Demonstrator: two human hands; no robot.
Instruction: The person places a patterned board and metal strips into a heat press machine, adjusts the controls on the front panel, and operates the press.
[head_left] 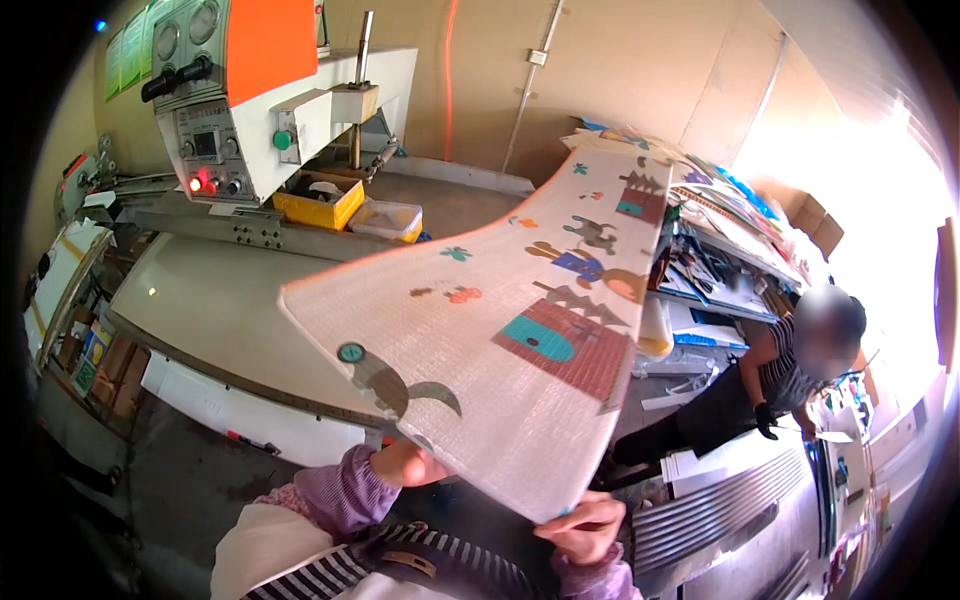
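A long, pale printed foam mat [480,340] with cartoon houses, figures and leaves stretches away from me toward the back right. Its left side curves inward and has an orange edge. My left hand [410,464] grips the near edge from beneath, its fingers partly hidden by the mat. At the near right corner, my right hand [585,527] pinches the mat between thumb and fingers. The near end is raised above the floor in front of my body. Toward the back right the far end reaches a pile of sheets [715,185].
A white and orange machine [265,90] with gauges and a lit red button stands at left over a pale worktable [220,310]. Yellow bins [320,200] sit beneath it. At right, a person [760,370] in dark gloves bends beside ribbed metal sheets [720,510].
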